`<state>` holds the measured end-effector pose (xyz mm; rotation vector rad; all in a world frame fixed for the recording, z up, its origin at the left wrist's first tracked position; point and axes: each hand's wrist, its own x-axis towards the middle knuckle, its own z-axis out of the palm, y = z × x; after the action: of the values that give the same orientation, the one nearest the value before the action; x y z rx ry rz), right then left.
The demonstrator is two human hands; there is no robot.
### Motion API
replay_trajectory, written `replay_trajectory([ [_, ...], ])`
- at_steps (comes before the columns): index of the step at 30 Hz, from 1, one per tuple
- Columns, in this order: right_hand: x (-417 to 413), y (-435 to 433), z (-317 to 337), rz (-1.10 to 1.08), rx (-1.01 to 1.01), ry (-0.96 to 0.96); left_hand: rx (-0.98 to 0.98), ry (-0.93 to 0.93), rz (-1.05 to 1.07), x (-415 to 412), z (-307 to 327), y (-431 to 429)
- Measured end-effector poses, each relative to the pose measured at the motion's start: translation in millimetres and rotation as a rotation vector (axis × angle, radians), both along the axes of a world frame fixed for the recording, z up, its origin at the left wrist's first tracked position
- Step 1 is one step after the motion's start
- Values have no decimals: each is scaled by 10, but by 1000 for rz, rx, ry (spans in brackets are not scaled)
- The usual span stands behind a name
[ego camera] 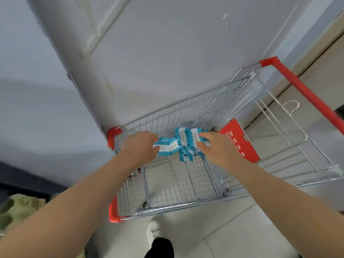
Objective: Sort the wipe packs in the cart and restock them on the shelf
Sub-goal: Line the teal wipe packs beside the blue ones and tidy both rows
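Observation:
A wire shopping cart [186, 203] with red corner guards and a red handle [301, 88] stands in front of me. Several blue-and-white wipe packs [183, 144] lie bunched at its far end. My left hand [141, 148] reaches into the cart and grips the left packs [165, 148] with curled fingers. My right hand [216, 148] grips the right side of the bunch, thumb over the upright packs. The picture is blurred, so single packs are hard to tell apart. No shelf is in view.
A red folded child-seat flap [240, 140] stands just right of my right hand. A grey wall [167, 53] rises behind the cart. The floor is pale tile [232, 229]. A white shoe [153, 231] shows below the cart, green fabric [16, 207] at left.

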<state>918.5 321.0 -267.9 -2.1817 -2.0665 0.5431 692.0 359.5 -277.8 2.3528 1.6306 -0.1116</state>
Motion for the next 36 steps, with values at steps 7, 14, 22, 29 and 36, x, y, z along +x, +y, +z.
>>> replay_trajectory([
  [7, 437, 715, -1114, -70, -138, 42, -186, -60, 158, 384, -1377, 829],
  [14, 746, 1284, -2307, -50, -142, 79, -249, -43, 292, 548, -2726, 1287],
  [22, 1066, 1722, -3194, 58, -72, 65, -145, 205, 185, 638, -3726, 1537],
  [29, 1176, 1827, -3349, -120, -28, 162, -241, 261, 285, 560, -3911, 1431],
  [36, 1248, 1866, -3348, -353, -132, 356, -397, -195, 511, 586, -3842, 1254],
])
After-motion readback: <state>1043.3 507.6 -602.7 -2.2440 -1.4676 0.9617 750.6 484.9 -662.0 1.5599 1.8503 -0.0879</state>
